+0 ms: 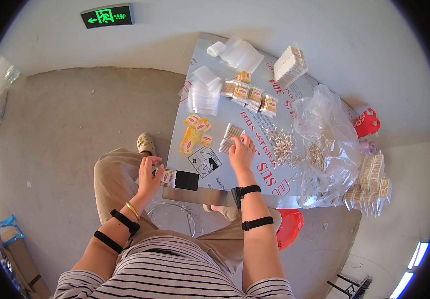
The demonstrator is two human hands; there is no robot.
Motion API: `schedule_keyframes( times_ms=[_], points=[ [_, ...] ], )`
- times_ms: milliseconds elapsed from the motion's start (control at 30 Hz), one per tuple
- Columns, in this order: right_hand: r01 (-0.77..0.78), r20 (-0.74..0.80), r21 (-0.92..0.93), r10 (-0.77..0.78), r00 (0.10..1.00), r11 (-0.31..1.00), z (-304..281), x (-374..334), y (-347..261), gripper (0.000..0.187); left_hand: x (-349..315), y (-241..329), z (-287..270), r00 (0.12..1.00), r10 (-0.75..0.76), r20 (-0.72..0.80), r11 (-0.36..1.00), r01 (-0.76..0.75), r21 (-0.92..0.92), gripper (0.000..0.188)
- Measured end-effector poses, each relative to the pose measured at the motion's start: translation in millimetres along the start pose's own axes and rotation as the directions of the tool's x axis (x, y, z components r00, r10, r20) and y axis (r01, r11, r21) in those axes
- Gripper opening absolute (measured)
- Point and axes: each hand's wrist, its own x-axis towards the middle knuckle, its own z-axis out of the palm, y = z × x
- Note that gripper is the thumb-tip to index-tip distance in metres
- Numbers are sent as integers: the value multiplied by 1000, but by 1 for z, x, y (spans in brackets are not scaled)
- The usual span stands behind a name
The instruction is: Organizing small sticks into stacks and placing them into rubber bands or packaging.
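Observation:
At the table's near left edge, my left hand (149, 175) closes its fingers and thumb on a small bundle of cotton swabs (168, 178) wrapped with a yellow label. The swab tips point toward a flat black rectangle (187, 181) on the table. My right hand (242, 153) has its bent fingers and thumb on a row of loose cotton swabs (229, 140) lying side by side. Left of that row, loose yellow paper labels (190, 139) lie in a scattered pile. To its right is a messy heap of loose swabs (283, 148).
Clear plastic sleeves (205, 97) and labelled swab bundles (254, 96) lie farther back on the metal-topped table (215, 185). A big clear plastic bag (327, 134) covers the right side. Packed swabs stand at the back (290, 66) and right corner (369, 187). A red bag (290, 228) sits below.

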Motion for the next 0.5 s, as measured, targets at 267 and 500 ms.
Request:
schedule_keyframes(
  times_ms=[267, 500],
  points=[
    [-33, 34, 7, 32, 999, 999, -1, 5, 1, 19, 0, -2, 1, 1000, 20, -7, 1000, -20, 9, 19],
    [-35, 68, -8, 36, 997, 999, -1, 5, 2, 19, 0, 20, 2, 994, 107, 29, 992, -109, 65, 23]
  ],
)
